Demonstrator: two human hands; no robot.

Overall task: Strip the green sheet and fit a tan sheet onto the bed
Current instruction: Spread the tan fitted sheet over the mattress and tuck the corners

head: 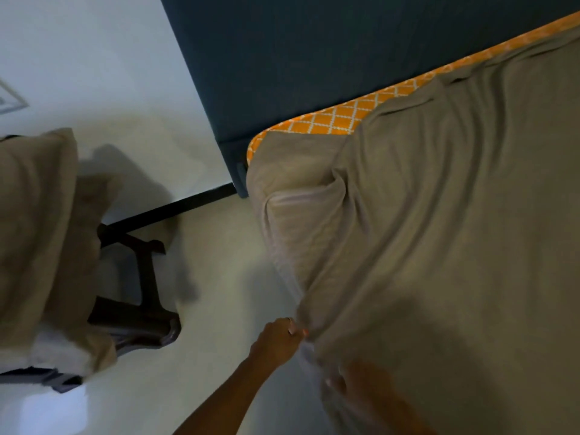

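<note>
Head view: no green sheet shows, tan sheet (439, 230) covers most of the mattress (345, 116), left hand (277, 339) pinching its edge, right hand (354, 384) too blurred to tell.

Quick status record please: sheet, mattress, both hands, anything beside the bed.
sheet: tan sheet spread over the bed, wrinkled, corner pocket over the near mattress corner
mattress: orange patterned mattress still bare along the headboard edge
left hand: left hand pinches the sheet's side edge
right hand: right hand blurred, on the sheet edge; grip unclear
beside bed: chair piled with tan pillows
</note>
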